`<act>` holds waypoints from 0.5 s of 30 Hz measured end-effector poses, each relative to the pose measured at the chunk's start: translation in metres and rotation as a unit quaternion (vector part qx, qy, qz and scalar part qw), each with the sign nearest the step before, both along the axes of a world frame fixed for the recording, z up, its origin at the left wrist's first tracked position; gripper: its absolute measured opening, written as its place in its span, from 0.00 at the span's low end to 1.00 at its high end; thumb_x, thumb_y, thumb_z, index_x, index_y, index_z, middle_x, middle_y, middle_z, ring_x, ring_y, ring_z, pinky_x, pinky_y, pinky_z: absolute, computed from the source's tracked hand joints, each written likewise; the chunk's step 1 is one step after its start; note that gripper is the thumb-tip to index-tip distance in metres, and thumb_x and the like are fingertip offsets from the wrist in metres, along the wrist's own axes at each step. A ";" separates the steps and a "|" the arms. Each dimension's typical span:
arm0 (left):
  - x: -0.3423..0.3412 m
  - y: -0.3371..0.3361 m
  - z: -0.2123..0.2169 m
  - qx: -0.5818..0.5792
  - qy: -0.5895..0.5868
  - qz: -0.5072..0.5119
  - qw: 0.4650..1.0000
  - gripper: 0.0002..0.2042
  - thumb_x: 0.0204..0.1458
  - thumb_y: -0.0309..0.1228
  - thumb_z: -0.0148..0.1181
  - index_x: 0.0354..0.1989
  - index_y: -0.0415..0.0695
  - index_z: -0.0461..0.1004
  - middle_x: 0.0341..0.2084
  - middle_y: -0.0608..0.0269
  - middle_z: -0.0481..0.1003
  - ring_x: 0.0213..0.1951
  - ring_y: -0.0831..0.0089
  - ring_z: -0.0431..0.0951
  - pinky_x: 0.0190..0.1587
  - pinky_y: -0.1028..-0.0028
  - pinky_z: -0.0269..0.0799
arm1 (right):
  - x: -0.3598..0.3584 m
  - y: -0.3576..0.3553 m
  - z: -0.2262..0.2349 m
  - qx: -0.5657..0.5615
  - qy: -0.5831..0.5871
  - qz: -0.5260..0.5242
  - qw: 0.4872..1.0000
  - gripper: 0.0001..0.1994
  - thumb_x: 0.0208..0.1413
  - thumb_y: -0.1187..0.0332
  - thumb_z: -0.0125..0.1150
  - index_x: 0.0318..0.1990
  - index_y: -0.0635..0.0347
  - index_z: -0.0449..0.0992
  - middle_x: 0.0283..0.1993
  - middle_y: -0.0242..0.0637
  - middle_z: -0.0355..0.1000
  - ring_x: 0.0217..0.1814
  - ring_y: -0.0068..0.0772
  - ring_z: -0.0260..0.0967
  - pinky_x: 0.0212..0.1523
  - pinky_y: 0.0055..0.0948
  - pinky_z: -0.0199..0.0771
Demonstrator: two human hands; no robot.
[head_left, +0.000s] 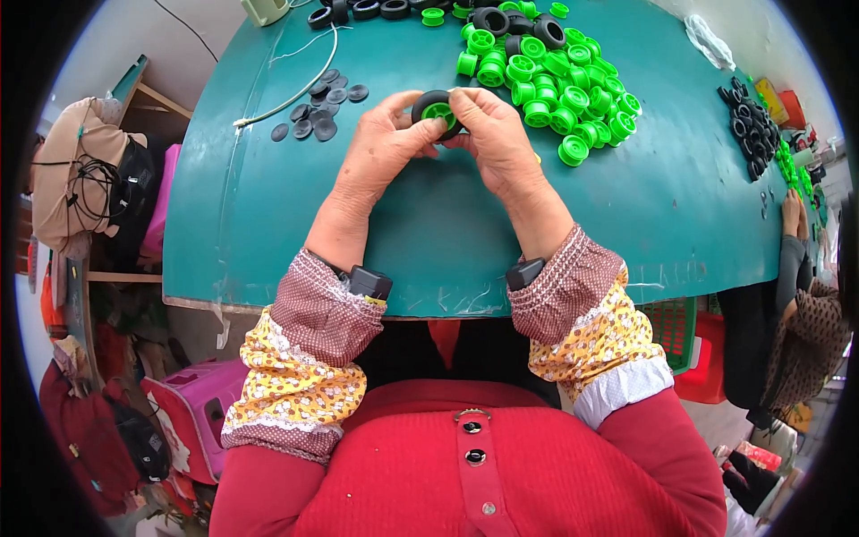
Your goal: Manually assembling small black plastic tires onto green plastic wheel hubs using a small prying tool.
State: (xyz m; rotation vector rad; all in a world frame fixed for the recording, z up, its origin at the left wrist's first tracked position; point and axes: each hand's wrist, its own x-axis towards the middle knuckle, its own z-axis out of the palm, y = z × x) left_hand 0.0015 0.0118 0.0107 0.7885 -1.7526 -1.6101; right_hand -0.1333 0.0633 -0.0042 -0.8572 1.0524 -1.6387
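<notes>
Pinching one small wheel (pixel 438 111), black tyre over green hub, left hand (pixel 380 143) and right hand (pixel 494 134) each close their grip on its rim, thumbs steadying it above the table (pixel 268 224), just left of the green hub pile (pixel 555 80); black discs (pixel 320 109) lie further left.

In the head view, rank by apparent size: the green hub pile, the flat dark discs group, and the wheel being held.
1. green hub pile
2. flat dark discs group
3. wheel, gripped by left hand and right hand
</notes>
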 end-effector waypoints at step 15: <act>-0.004 0.000 -0.010 -0.013 0.058 0.046 0.997 0.13 0.54 0.35 0.46 0.41 0.37 0.68 0.26 0.63 0.72 0.24 0.77 0.73 0.27 0.81 0.69 | 0.010 0.000 0.001 -0.007 0.015 0.053 0.998 0.16 0.54 0.59 0.51 0.44 0.59 0.69 0.34 0.27 0.68 0.33 0.16 0.61 0.29 0.17 0.63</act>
